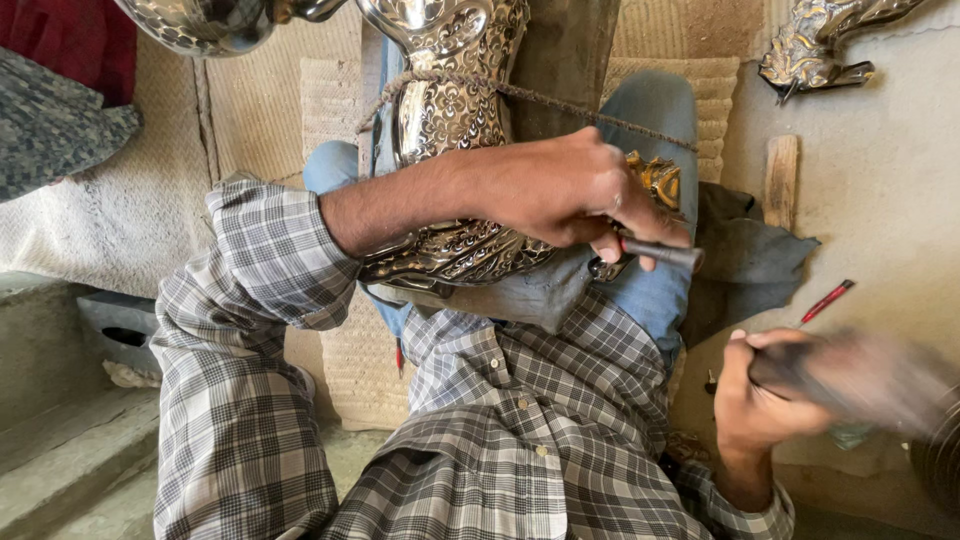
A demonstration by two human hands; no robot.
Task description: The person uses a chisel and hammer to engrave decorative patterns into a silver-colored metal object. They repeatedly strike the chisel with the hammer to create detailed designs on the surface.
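Observation:
An ornate engraved silver vessel (452, 120) lies across my lap on my jeans, with a thin rope (560, 102) running over it. My left hand (570, 190) reaches across it and grips a dark metal chisel (662, 253), its tip set against the vessel's lower edge. Lower right, my right hand (760, 395) is closed on the handle of a hammer (860, 375), which is blurred by motion and apart from the chisel.
A second ornate metal piece (815, 45) lies top right on the grey floor. A wooden stick (781, 180), a dark cloth (745, 260) and a red pen (826, 301) lie to the right. A woven mat (300, 110) covers the floor behind; a round engraved vessel (200, 22) sits top left.

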